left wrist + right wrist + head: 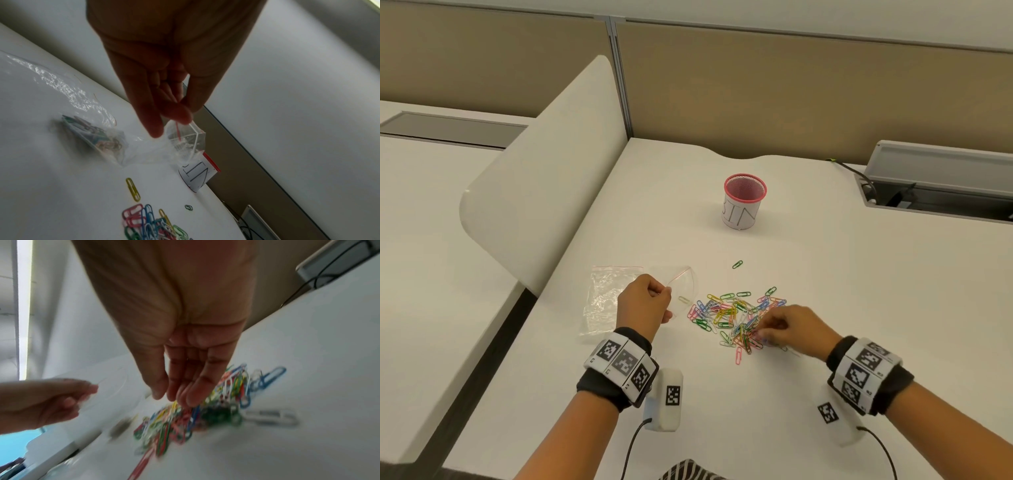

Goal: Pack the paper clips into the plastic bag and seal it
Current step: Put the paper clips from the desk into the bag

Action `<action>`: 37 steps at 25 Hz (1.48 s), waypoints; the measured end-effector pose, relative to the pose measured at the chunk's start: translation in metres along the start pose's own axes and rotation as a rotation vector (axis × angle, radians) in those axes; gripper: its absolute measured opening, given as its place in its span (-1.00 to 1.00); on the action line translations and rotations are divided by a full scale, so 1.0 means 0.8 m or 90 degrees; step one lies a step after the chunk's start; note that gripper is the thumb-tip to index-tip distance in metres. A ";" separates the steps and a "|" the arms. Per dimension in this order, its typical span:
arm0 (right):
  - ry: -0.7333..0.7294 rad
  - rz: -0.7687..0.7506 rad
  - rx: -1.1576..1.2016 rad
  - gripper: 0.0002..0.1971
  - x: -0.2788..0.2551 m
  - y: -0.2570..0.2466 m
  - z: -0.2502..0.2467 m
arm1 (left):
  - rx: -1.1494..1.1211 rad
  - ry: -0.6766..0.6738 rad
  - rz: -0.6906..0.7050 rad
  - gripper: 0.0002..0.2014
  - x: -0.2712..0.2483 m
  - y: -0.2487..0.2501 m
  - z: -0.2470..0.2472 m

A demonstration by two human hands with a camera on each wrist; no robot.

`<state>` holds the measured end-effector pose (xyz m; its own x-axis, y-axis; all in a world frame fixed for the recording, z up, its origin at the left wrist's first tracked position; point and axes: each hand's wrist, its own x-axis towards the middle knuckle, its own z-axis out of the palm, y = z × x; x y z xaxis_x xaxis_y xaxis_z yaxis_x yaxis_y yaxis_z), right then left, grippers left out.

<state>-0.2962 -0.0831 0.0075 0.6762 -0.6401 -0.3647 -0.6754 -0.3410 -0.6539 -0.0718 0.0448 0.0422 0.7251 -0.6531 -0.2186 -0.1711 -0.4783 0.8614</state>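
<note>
Head view: striped cloth (685, 471) nearest the lens, then two banded wrists. Left hand (645, 301) pinching the rim of the plastic bag (681, 291), mouth held open toward the pile of paper clips (736, 322) just beside it. Right hand (796, 327) down at the near side of the pile, fingers curled onto clips; whether any are actually caught, cannot tell. Spare clear bags (606, 298) flat on the worktop (825, 274) on the far side of the left hand from the pile. One green clip (737, 264) lying apart, between the pile and the pink mesh cup (744, 205) marked BIN.

Left wrist view: fingers (176, 112) and thumb nipping the bag's edge by its red seal line, bag (144, 146) sagging to the worktop with a small cluster of clips (92, 134) already inside. Yellow clip (133, 189) loose between bag and pile (152, 224).

Right wrist view: blurred. Fingertips (191, 395) bunched over the pile (195, 410), touching it; grip not readable. Left hand (47, 400) beside the pile, clenched on the bag rim.

Risks, as a guess: thin pinch letting the mouth collapse, so clips scatter beside the bag; tangled clips dragging neighbours off the pile; a clip caught in the seal line stopping closure; stray green and yellow clips overlooked.
</note>
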 end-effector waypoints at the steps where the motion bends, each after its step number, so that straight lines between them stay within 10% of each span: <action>1: 0.041 0.009 -0.002 -0.93 0.002 0.004 -0.008 | 0.001 0.000 -0.002 -0.92 -0.001 0.000 0.000; 11: -0.018 0.210 -0.240 -0.08 -0.005 0.008 0.002 | -0.007 0.010 -0.012 -0.91 -0.002 -0.003 0.002; 21: 0.090 0.092 -0.188 -0.73 0.029 -0.018 0.007 | -0.021 0.027 -0.025 -0.89 -0.001 -0.002 -0.001; 29: 0.151 0.175 0.303 -0.62 0.035 -0.014 -0.019 | -0.026 0.019 -0.024 -0.92 -0.004 -0.005 0.006; 33: 0.087 0.331 0.815 -0.91 0.036 -0.016 -0.016 | -0.028 0.014 -0.024 -0.93 -0.005 -0.003 0.007; 37: 0.045 0.346 0.963 -0.92 0.040 -0.021 -0.012 | -0.030 0.008 -0.024 -0.91 -0.004 -0.002 0.010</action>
<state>-0.2660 -0.1042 0.0135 0.4218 -0.4962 -0.7589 0.1055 0.8581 -0.5025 -0.0794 0.0428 0.0382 0.7386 -0.6274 -0.2467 -0.1112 -0.4743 0.8733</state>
